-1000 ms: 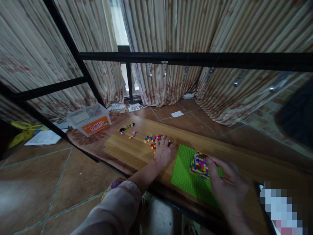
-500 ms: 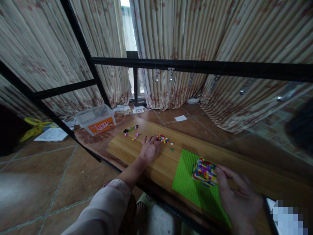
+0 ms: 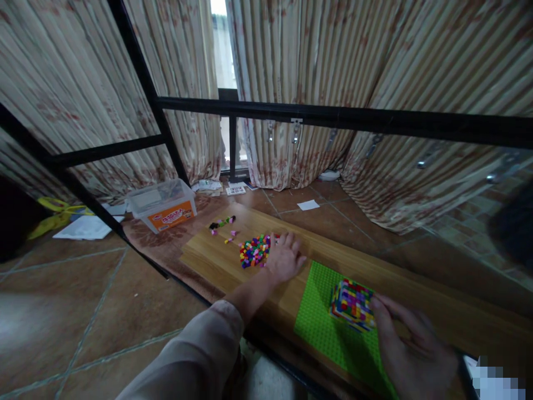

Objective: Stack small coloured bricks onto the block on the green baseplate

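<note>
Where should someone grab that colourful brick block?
Grip the brick block by two opposite side walls, coming from above: it is squat and square-sided and sits on the green baseplate, leaving its sides free. The right hand is at its right side.

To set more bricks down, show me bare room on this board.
Bare wood: the left end of the board, and between the left hand and the baseplate. The baseplate is free left of the stack. Crowded: the loose bricks by the left hand, and the stack at the right hand.

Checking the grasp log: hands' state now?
Left hand: open, flat on the wooden board, beside loose bricks.
Right hand: against the brick stack; gripping unclear.
</note>
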Demonstrator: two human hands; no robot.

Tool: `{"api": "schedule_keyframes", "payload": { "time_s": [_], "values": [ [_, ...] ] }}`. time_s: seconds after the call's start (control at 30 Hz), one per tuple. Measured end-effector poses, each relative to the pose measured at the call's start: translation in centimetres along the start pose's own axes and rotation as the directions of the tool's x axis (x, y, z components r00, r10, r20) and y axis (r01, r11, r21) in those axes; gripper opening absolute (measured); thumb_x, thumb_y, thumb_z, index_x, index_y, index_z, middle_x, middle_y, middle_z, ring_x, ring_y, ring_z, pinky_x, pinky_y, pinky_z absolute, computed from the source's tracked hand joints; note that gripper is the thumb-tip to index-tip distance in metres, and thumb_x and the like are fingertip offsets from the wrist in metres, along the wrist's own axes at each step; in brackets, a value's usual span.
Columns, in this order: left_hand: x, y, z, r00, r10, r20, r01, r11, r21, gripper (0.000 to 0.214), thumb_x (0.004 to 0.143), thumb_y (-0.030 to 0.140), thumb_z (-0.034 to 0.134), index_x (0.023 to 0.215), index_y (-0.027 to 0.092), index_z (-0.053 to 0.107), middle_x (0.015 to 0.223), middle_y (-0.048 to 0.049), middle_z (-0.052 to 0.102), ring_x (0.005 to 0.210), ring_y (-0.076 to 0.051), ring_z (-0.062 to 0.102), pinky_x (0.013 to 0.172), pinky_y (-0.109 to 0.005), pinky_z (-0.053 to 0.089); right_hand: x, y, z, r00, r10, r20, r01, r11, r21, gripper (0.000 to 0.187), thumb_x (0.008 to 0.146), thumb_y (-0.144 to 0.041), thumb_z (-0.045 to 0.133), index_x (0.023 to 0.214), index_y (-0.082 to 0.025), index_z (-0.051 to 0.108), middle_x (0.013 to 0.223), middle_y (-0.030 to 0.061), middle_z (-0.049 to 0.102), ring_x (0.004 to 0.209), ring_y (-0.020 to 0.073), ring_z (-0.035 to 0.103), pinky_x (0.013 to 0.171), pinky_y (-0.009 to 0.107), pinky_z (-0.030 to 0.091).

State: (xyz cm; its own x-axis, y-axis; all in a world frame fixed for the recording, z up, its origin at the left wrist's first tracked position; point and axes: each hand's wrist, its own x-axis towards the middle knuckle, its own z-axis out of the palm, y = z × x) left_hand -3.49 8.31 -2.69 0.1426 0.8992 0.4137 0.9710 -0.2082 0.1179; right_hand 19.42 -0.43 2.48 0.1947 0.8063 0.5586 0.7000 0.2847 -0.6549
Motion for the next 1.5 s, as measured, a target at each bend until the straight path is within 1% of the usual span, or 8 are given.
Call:
{"api": "schedule_keyframes", "payload": {
  "time_s": [0.13, 0.27, 0.63, 1.0, 1.17, 1.33, 1.4, 1.5],
  "values": [
    [1.2, 1.0, 1.9, 0.998, 0.020, 0.063, -0.019, 1.000, -0.008, 0.038, 0.091, 0.037, 0.038, 0.123, 0.021, 0.051, 0.132, -0.0123, 0.047, 0.125, -0.029, 0.036, 0.104, -0.063, 0.021, -0.2, 0.3, 0.0, 1.000, -0.024, 0.012, 0.024, 1.000, 0.004, 0.030, 0.079, -0.047, 0.060, 0.084, -0.020, 0.069, 0.086, 0.0047, 0.068, 0.079, 0.0196, 0.063, 0.074, 0.029, 0.048],
    [1.5, -0.4, 2.2, 0.994, -0.025, 0.103, 0.025, 1.000, -0.007, 0.030, 0.090, 0.029, 0.038, 0.112, 0.022, 0.058, 0.112, -0.0093, 0.058, 0.112, -0.027, 0.047, 0.104, -0.064, 0.020, -0.3, 0.6, -0.2, 0.999, -0.015, 0.036, 0.014, 1.000, 0.013, 0.031, 0.078, -0.049, 0.060, 0.083, -0.019, 0.069, 0.087, 0.0052, 0.068, 0.080, 0.0203, 0.063, 0.074, 0.030, 0.048],
    [0.8, -6.6, 0.4, 0.974, -0.191, 0.123, 0.182, 0.980, 0.080, 0.029, 0.089, 0.019, 0.039, 0.102, 0.026, 0.064, 0.101, -0.0054, 0.064, 0.101, -0.024, 0.053, 0.107, -0.058, 0.016, -0.3, 0.3, 0.1, 0.995, 0.024, 0.100, -0.023, 1.000, -0.010, 0.034, 0.078, -0.052, 0.057, 0.084, -0.021, 0.070, 0.087, 0.0040, 0.067, 0.080, 0.0202, 0.063, 0.073, 0.029, 0.048],
    [0.0, -12.2, -2.3, 0.941, -0.325, 0.092, 0.315, 0.943, 0.107, 0.032, 0.090, 0.027, 0.037, 0.099, 0.027, 0.067, 0.104, -0.0067, 0.065, 0.104, -0.025, 0.053, 0.106, -0.059, 0.017, -0.3, 0.4, -0.4, 0.996, 0.037, 0.087, -0.038, 0.999, 0.010, 0.029, 0.079, -0.048, 0.060, 0.086, -0.021, 0.071, 0.086, 0.0033, 0.068, 0.080, 0.0184, 0.063, 0.073, 0.027, 0.048],
    [-1.4, -7.8, -3.3, 0.964, -0.264, 0.039, 0.260, 0.962, 0.080, 0.034, 0.092, 0.028, 0.035, 0.116, 0.025, 0.059, 0.122, -0.0088, 0.059, 0.115, -0.026, 0.049, 0.107, -0.057, 0.020, -0.1, 0.2, -0.4, 0.997, 0.008, 0.078, -0.010, 1.000, 0.017, 0.028, 0.079, -0.046, 0.060, 0.087, -0.021, 0.071, 0.085, 0.0027, 0.068, 0.078, 0.0173, 0.063, 0.073, 0.026, 0.048],
    [-5.6, -0.6, -2.3, 0.995, 0.011, 0.097, 0.002, 0.991, -0.133, 0.043, 0.091, 0.038, 0.039, 0.129, 0.019, 0.048, 0.135, -0.0111, 0.048, 0.126, -0.024, 0.041, 0.107, -0.046, 0.031, -0.2, -0.1, -0.6, 0.996, 0.009, 0.089, -0.011, 1.000, 0.014, 0.031, 0.079, -0.048, 0.059, 0.085, -0.021, 0.071, 0.086, 0.0033, 0.069, 0.078, 0.0181, 0.064, 0.071, 0.027, 0.049],
    [-6.5, 0.1, -1.9, 0.990, 0.094, 0.103, -0.072, 0.978, -0.196, 0.047, 0.091, 0.040, 0.039, 0.132, 0.018, 0.044, 0.137, -0.0124, 0.046, 0.129, -0.023, 0.038, 0.109, -0.044, 0.030, -0.3, -0.2, -0.7, 0.996, 0.005, 0.091, -0.007, 1.000, 0.020, 0.031, 0.079, -0.048, 0.059, 0.085, -0.021, 0.071, 0.087, 0.0035, 0.069, 0.079, 0.0185, 0.064, 0.072, 0.027, 0.050],
    [-6.3, -1.6, -1.7, 0.985, 0.134, 0.113, -0.105, 0.968, -0.228, 0.050, 0.091, 0.042, 0.037, 0.134, 0.016, 0.042, 0.139, -0.0139, 0.044, 0.132, -0.023, 0.036, 0.110, -0.042, 0.030, -0.4, -0.1, -0.8, 0.997, 0.003, 0.081, -0.005, 1.000, 0.022, 0.031, 0.079, -0.048, 0.059, 0.086, -0.021, 0.071, 0.089, 0.0037, 0.069, 0.082, 0.0194, 0.065, 0.075, 0.028, 0.049]
  ]
}}
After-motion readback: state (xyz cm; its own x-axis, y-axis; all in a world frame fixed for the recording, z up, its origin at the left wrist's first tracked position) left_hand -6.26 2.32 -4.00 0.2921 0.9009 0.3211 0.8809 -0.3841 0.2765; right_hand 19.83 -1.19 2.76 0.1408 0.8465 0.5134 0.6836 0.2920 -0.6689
